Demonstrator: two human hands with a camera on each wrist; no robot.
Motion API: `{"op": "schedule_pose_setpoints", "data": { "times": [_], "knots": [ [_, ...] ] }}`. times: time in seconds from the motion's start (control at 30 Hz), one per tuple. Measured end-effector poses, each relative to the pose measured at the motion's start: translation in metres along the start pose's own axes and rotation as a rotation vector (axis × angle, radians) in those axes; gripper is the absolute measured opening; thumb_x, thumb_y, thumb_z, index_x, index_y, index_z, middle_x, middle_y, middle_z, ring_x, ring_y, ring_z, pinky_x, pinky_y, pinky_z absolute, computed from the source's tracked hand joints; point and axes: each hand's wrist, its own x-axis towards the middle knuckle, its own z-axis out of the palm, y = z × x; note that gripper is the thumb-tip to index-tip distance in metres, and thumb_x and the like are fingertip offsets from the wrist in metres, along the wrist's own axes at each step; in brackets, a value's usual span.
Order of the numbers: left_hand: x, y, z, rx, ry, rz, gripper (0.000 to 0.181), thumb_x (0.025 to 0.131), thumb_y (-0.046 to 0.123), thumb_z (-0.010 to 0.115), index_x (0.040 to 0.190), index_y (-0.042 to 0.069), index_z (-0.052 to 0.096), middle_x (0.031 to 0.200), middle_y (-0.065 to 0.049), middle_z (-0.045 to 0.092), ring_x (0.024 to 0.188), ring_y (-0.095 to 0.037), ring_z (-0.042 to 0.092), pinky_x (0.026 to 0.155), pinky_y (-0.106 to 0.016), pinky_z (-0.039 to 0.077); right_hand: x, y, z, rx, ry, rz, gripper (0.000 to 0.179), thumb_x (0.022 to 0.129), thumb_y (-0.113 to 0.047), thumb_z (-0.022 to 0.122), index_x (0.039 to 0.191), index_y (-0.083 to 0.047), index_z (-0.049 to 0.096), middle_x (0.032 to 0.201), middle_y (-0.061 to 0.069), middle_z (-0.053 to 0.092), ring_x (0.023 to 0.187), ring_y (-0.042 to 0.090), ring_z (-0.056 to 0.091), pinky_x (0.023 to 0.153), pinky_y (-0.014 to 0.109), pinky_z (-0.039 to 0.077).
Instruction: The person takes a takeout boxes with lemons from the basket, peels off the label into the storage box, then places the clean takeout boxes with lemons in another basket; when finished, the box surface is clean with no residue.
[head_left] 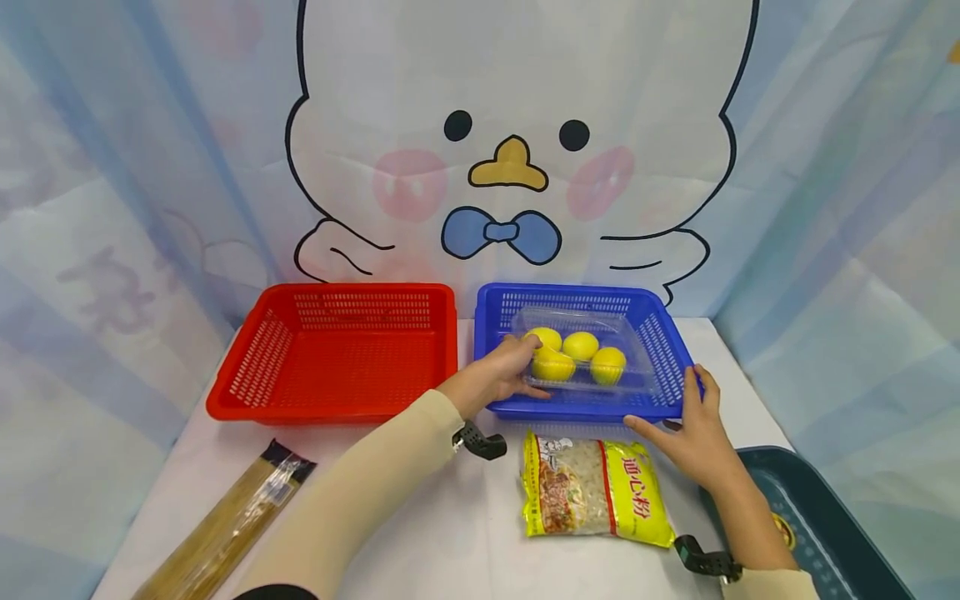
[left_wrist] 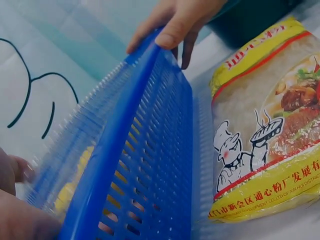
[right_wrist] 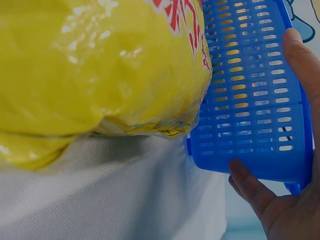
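A clear plastic box (head_left: 637,354) with several yellow, lemon-like round things (head_left: 581,346) inside lies in the blue basket (head_left: 585,408). My left hand (head_left: 498,375) holds the left end of this box, fingers over its edge and thumb by the basket's front rim. In the left wrist view, the thumb and fingers (left_wrist: 22,220) show only partly beside the box. My right hand (head_left: 701,437) grips the basket's front right corner. The right wrist view shows its digits spread around that corner, against the slotted wall (right_wrist: 250,100).
A yellow pasta bag (head_left: 596,487) lies just before the blue basket. To the left stands a red basket (head_left: 330,412), with a long pack of noodles (head_left: 225,525) in front. A dark green tray (head_left: 817,500) sits beyond my right forearm. A printed curtain (head_left: 517,83) hangs behind.
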Motion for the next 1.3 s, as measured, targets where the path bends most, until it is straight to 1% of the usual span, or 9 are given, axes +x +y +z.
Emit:
{"op": "schedule_pose_setpoints", "data": {
  "times": [0.13,0.27,0.47,0.63,0.73,0.87,1.07,1.17,1.3],
  "knots": [
    [-0.004,0.001,0.001,0.178,0.077,0.001,0.092,0.103,0.028,0.052,0.17,0.014,-0.009,0.176,-0.021,0.008,0.158,-0.048,0.021,0.099,-0.081,0.047,0.001,-0.001,0.001,-0.01,-0.003,0.009,0.133,0.09,-0.061,0.078,0.168,-0.005,-0.014,0.173,0.025,-0.02,0.137,0.066,0.039,0.107,0.073,0.046],
    [-0.011,0.003,0.004,0.304,0.138,0.03,0.093,0.105,0.035,0.054,0.171,0.017,-0.01,0.178,-0.016,0.006,0.161,-0.041,0.019,0.11,-0.076,0.043,0.002,-0.001,0.002,-0.011,-0.006,0.008,0.133,0.09,-0.061,0.078,0.168,-0.004,-0.014,0.172,0.026,-0.02,0.137,0.066,0.039,0.107,0.072,0.046],
    [-0.022,0.01,0.006,0.475,0.118,0.207,0.084,0.107,0.034,0.053,0.172,0.016,0.003,0.178,-0.012,0.012,0.164,-0.033,0.014,0.134,-0.055,0.014,0.007,-0.001,0.001,-0.014,-0.011,0.0,0.132,0.091,-0.061,0.077,0.167,-0.005,-0.016,0.172,0.027,-0.02,0.136,0.065,0.041,0.106,0.07,0.048],
    [-0.036,0.018,0.005,0.607,0.108,0.287,0.078,0.108,0.037,0.053,0.172,0.018,0.011,0.179,-0.008,0.014,0.165,-0.031,0.013,0.133,-0.056,0.014,0.011,-0.001,0.001,-0.022,-0.028,0.013,0.133,0.09,-0.063,0.076,0.167,-0.006,-0.017,0.172,0.026,-0.022,0.139,0.068,0.035,0.108,0.077,0.041],
    [-0.05,0.023,-0.001,0.753,0.11,0.37,0.075,0.109,0.041,0.051,0.172,0.019,0.016,0.178,-0.006,0.018,0.164,-0.029,0.017,0.133,-0.056,0.018,0.014,0.0,0.002,-0.016,-0.03,0.014,0.133,0.09,-0.063,0.076,0.167,-0.007,-0.018,0.172,0.025,-0.023,0.139,0.067,0.035,0.108,0.077,0.041],
    [-0.076,0.03,-0.016,1.013,0.175,0.53,0.07,0.109,0.047,0.048,0.17,0.02,0.025,0.176,-0.01,0.024,0.162,-0.034,0.024,0.129,-0.061,0.024,0.017,0.001,0.004,-0.013,-0.031,0.011,0.133,0.091,-0.063,0.076,0.167,-0.007,-0.018,0.172,0.025,-0.023,0.138,0.067,0.036,0.108,0.076,0.042],
    [-0.131,0.036,-0.052,1.307,0.417,0.702,0.067,0.108,0.048,0.052,0.166,0.018,0.036,0.175,-0.013,0.025,0.162,-0.04,0.024,0.129,-0.065,0.021,0.02,0.001,0.004,-0.024,-0.041,0.016,0.133,0.091,-0.065,0.075,0.167,-0.008,-0.019,0.172,0.025,-0.025,0.14,0.069,0.033,0.108,0.08,0.038],
    [-0.153,0.035,-0.074,1.462,0.541,0.714,0.078,0.105,0.055,0.054,0.17,0.02,0.027,0.178,-0.013,0.014,0.164,-0.042,0.012,0.127,-0.074,0.011,0.019,0.001,0.002,-0.027,-0.034,0.02,0.134,0.091,-0.065,0.075,0.167,-0.007,-0.019,0.172,0.025,-0.025,0.14,0.069,0.031,0.107,0.081,0.037],
    [-0.178,0.024,-0.106,1.668,0.635,0.642,0.098,0.098,0.07,0.054,0.172,0.021,0.012,0.179,-0.015,-0.002,0.163,-0.046,-0.003,0.12,-0.084,-0.001,0.016,0.003,-0.001,-0.023,-0.027,0.025,0.133,0.091,-0.064,0.074,0.166,-0.006,-0.018,0.172,0.025,-0.025,0.14,0.071,0.029,0.106,0.083,0.035]
  ]
}}
